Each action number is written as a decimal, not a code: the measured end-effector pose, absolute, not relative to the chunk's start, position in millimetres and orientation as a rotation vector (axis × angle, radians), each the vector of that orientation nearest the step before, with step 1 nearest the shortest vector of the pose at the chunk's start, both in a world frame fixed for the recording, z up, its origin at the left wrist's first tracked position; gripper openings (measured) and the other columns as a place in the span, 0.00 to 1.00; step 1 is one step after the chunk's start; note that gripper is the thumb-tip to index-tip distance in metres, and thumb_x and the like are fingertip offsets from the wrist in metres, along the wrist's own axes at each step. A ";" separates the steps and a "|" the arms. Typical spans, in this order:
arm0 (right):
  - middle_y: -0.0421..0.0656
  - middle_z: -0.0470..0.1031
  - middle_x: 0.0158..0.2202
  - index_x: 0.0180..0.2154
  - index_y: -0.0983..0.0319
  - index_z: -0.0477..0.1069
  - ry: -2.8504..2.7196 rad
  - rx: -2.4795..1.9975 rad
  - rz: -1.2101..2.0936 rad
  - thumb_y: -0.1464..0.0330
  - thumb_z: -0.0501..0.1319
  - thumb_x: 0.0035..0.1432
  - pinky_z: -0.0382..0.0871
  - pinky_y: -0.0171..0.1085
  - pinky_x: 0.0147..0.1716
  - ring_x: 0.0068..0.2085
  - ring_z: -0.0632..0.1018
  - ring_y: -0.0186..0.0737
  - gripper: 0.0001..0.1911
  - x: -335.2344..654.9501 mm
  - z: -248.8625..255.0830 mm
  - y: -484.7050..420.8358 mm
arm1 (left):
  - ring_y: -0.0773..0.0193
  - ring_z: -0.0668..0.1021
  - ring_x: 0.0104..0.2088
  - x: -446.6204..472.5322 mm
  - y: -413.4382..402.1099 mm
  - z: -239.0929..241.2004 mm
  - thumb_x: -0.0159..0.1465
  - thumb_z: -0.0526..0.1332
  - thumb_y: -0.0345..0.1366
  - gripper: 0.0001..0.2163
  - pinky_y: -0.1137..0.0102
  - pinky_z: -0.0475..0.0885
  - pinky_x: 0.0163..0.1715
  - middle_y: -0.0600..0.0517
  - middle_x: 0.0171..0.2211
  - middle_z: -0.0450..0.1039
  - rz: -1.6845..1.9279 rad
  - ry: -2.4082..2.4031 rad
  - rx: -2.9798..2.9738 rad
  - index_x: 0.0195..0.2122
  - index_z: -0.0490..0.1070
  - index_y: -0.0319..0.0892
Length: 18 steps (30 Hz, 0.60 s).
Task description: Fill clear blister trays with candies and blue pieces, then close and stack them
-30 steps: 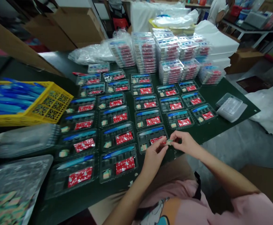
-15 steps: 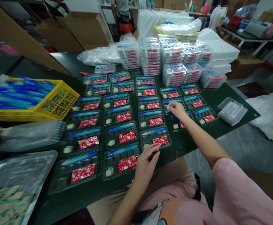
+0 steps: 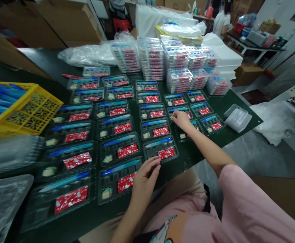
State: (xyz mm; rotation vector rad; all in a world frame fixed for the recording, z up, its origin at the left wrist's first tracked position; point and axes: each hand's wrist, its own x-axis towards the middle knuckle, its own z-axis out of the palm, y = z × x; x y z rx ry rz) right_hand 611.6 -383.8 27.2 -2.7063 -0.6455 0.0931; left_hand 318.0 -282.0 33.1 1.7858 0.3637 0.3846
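My right hand [image 3: 182, 120] is closed in a pinch at the left end of a clear plastic tray, its fingertips on a small pale block [image 3: 172, 117]. That tray also holds a blue pen [image 3: 179, 109] and a red patterned packet, partly behind my hand. My left hand [image 3: 145, 175] hovers low over the nearest trays, thumb and fingers apart, with nothing seen between them. Its fingertips are by the red packet [image 3: 166, 153] of a tray [image 3: 174, 158] with a blue pen. A tray [image 3: 33, 221] at the front left shows a pen and packet but no pale block.
Rows of similar filled trays cover the dark green table [image 3: 187, 160]. Stacks of packed trays [image 3: 151, 59] stand behind them. A yellow basket [image 3: 39, 109] of blue pens and a metal tray [image 3: 8, 189] are at left. Clear plastic cases [image 3: 238, 118] lie at right.
The view has swung to the right, so the table's contents sit further left. My right hand remains at the same tray; my left hand stays near the front trays.
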 end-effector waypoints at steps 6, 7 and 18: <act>0.49 0.79 0.39 0.40 0.61 0.76 -0.703 -2.772 0.018 0.67 0.55 0.66 0.64 0.40 0.44 0.43 0.74 0.46 0.11 607.2 28.5 -383.5 | 0.57 0.79 0.48 316.8 -279.6 36.7 0.62 0.62 0.38 0.08 0.60 0.73 0.52 0.47 0.46 0.78 0.388 0.349 1.819 0.40 0.79 0.46; 0.50 0.78 0.40 0.39 0.62 0.76 -0.714 -2.769 0.007 0.67 0.55 0.66 0.63 0.40 0.45 0.44 0.73 0.46 0.12 607.2 27.2 -383.9 | 0.57 0.79 0.48 316.5 -279.4 36.8 0.62 0.63 0.38 0.08 0.61 0.73 0.52 0.47 0.46 0.78 0.392 0.350 1.822 0.40 0.80 0.47; 0.50 0.76 0.42 0.43 0.63 0.75 -0.894 -2.812 -0.060 0.71 0.56 0.63 0.61 0.39 0.42 0.43 0.71 0.46 0.10 614.7 17.9 -390.9 | 0.58 0.78 0.49 314.2 -280.3 35.6 0.64 0.61 0.36 0.09 0.61 0.72 0.51 0.47 0.46 0.78 0.370 0.358 1.829 0.42 0.80 0.47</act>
